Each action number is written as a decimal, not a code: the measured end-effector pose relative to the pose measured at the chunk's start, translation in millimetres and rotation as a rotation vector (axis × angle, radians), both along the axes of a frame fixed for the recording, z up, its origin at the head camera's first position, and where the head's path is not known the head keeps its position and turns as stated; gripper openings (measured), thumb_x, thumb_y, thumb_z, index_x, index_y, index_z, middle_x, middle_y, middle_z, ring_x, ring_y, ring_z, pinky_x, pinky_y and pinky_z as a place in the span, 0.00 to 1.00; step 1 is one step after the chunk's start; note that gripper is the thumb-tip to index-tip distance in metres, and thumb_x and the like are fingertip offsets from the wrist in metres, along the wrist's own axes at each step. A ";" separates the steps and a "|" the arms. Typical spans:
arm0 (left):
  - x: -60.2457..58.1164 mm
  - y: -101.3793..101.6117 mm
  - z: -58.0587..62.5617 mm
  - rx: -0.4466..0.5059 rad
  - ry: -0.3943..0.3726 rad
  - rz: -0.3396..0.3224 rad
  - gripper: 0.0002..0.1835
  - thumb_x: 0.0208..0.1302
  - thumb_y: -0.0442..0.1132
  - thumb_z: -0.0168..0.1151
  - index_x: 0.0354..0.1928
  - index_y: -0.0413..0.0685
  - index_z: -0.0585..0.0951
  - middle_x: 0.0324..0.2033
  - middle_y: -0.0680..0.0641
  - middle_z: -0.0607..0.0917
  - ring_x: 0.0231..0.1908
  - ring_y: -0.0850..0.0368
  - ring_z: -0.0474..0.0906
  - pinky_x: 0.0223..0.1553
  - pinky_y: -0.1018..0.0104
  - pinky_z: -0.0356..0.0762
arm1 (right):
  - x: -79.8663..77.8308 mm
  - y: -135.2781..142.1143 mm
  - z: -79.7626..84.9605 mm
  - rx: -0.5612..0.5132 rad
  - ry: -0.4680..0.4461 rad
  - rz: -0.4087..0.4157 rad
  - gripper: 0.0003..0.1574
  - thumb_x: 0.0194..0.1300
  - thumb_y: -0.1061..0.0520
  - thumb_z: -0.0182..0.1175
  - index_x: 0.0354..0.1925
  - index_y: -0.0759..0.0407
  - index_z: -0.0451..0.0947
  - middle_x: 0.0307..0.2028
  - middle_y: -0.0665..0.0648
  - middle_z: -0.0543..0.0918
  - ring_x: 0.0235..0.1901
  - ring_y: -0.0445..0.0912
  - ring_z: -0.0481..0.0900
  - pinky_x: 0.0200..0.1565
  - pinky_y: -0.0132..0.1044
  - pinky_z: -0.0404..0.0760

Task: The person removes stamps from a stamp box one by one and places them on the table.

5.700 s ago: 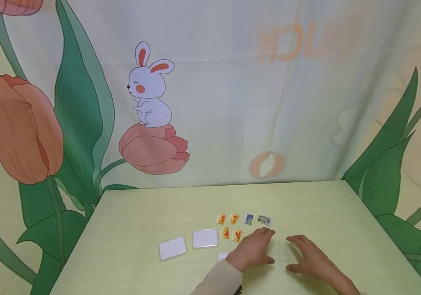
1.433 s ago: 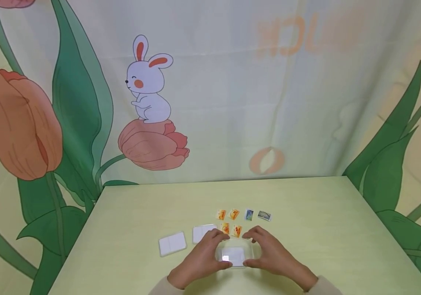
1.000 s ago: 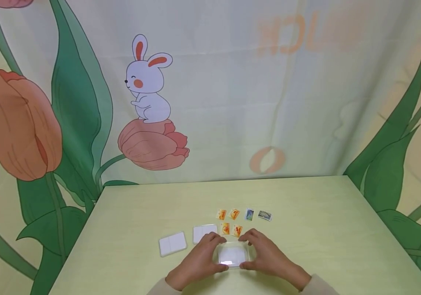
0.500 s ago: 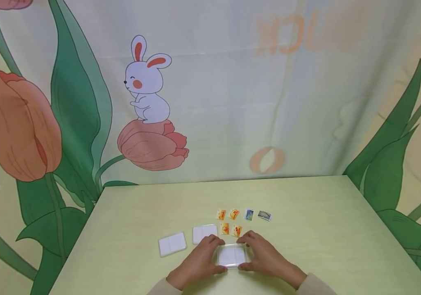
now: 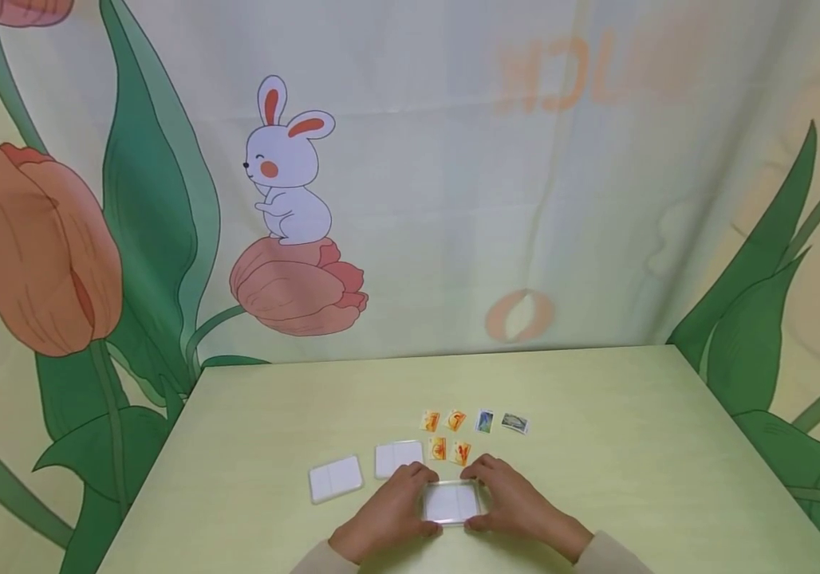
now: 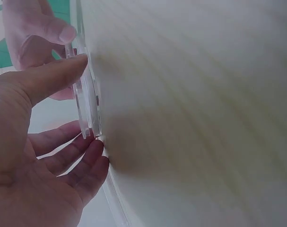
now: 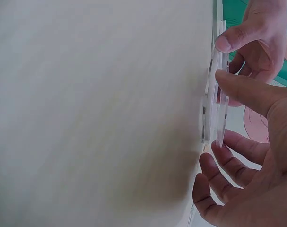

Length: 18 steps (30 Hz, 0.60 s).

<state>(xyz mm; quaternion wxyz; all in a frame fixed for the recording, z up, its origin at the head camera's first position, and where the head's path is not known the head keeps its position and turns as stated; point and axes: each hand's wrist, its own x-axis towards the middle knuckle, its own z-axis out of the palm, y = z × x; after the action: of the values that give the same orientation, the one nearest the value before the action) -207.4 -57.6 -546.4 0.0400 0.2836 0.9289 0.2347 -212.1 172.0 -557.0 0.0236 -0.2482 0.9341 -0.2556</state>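
Note:
A flat rectangular case [image 5: 451, 504] with a white two-panel insert lies near the front of the table. From opposite ends my left hand [image 5: 394, 504] and right hand [image 5: 514, 502] grip the clear plastic lid [image 7: 222, 120] over it, thumbs at the near edge and fingers at the far edge. Both wrist views show the lid as a separate clear layer right over the white base [image 6: 92, 101], slightly offset from it. My left hand's fingertips reach down to the table beside the case.
Two similar white-insert cases, a near one [image 5: 335, 480] and a farther one [image 5: 399, 460], lie to the left. Behind the hands are several small stamp-like pieces: orange ones [image 5: 437, 449], a blue one [image 5: 484, 421] and a grey one [image 5: 514, 422]. A printed curtain [image 5: 410, 199] hangs behind the table.
Earlier both hands were farther right around a clear piece. They have since brought the clear lid left over the white case, lining it up and lowering it; the last half second shows little movement.

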 end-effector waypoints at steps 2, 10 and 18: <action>-0.3 0.0 -0.2 -0.013 0.009 -0.005 0.32 0.44 0.46 0.79 0.52 0.45 0.78 0.48 0.51 0.80 0.50 0.58 0.75 0.56 0.65 0.76 | -0.2 -0.5 -0.2 0.004 0.001 0.001 0.37 0.42 0.46 0.80 0.50 0.55 0.79 0.47 0.48 0.78 0.47 0.44 0.76 0.53 0.43 0.79; 0.4 -0.5 -1.2 -0.033 0.039 -0.021 0.31 0.44 0.46 0.79 0.51 0.45 0.78 0.47 0.51 0.81 0.49 0.58 0.75 0.54 0.66 0.76 | -1.9 -1.4 -3.7 0.017 -0.013 -0.002 0.37 0.41 0.45 0.80 0.50 0.54 0.79 0.46 0.48 0.79 0.47 0.44 0.77 0.54 0.43 0.79; 1.0 -0.9 -1.4 -0.060 0.014 -0.003 0.35 0.47 0.48 0.78 0.57 0.45 0.76 0.50 0.50 0.80 0.51 0.57 0.75 0.57 0.63 0.76 | -2.5 -3.2 -3.9 0.035 -0.033 -0.002 0.38 0.42 0.44 0.79 0.51 0.55 0.79 0.47 0.49 0.79 0.49 0.46 0.77 0.55 0.45 0.78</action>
<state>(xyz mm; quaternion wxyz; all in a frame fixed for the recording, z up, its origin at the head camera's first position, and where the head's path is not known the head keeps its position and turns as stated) -206.4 -58.5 -547.8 0.0422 0.2854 0.9354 0.2045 -214.6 168.8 -560.9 0.0428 -0.2425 0.9382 -0.2433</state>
